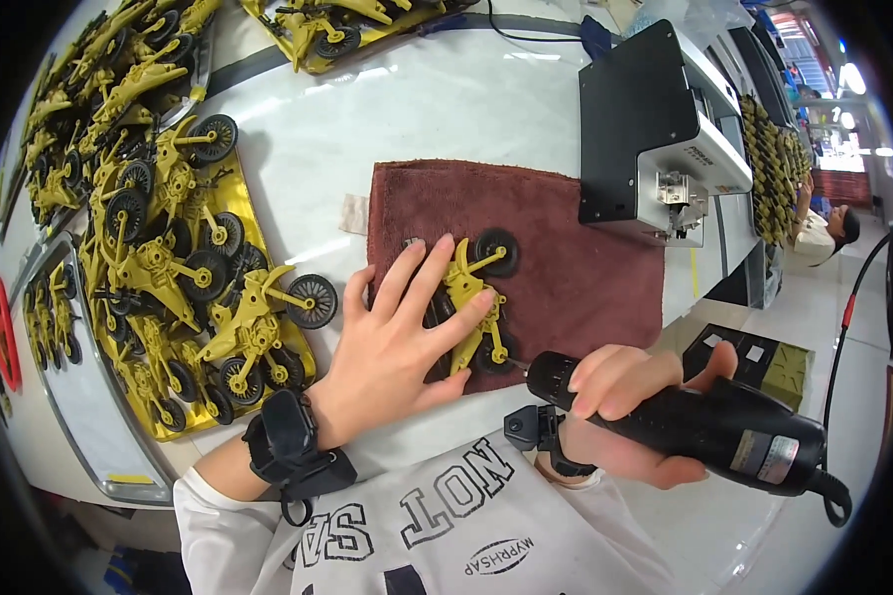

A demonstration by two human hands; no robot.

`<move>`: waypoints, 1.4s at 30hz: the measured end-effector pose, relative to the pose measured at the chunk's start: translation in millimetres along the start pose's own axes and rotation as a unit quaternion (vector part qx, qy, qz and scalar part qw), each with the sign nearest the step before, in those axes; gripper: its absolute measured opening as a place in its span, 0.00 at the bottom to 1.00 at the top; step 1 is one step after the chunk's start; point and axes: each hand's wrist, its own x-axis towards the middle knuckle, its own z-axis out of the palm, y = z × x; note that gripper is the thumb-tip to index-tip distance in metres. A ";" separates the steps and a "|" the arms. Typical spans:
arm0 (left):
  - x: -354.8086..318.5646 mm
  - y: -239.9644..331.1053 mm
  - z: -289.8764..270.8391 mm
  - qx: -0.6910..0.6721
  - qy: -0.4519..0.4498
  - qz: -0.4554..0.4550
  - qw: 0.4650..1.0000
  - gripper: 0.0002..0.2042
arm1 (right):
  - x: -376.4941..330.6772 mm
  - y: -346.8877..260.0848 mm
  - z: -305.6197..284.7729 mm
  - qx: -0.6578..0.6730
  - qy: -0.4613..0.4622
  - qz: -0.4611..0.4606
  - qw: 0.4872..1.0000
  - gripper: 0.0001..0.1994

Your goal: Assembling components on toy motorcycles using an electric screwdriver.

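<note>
A yellow toy motorcycle point(466, 296) with black wheels lies on its side on a dark red cloth point(575, 258). My left hand point(392, 337) holds it down, fingers spread, the index finger across its body and the thumb beside the lower wheel. Part of the toy is hidden under the fingers. In my right hand point(620, 397) is a black corded electric screwdriver point(729, 426), fingers wrapped round its body. Its thin bit points left and meets the hub area of the toy's lower wheel point(493, 355); exact contact is too small to tell.
On the left a yellow tray point(293, 342) is heaped with similar toy motorcycles, beside a grey tray point(104, 436) holding a few more. A black and white boxy machine point(635, 139) stands at the cloth's far right corner. Another person point(824, 226) is at the far right.
</note>
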 end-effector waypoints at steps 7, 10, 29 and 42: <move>-20.0 -6.0 -4.3 -0.017 0.051 0.006 0.999 0.33 | 9.9 15.4 25.7 -0.060 0.091 -0.023 0.994 0.44; -9.4 16.8 -10.2 -0.014 0.122 0.100 0.987 0.24 | 22.8 -36.7 -0.5 -0.105 0.107 -0.063 0.987 0.42; -234.9 -90.7 -177.6 0.268 0.440 -0.350 0.782 0.31 | 38.8 -7.4 5.7 -0.051 0.104 0.063 0.991 0.38; -58.1 -23.5 -113.0 0.122 -0.067 -0.113 0.984 0.32 | 26.6 -21.9 -5.7 -0.108 0.139 0.033 0.984 0.36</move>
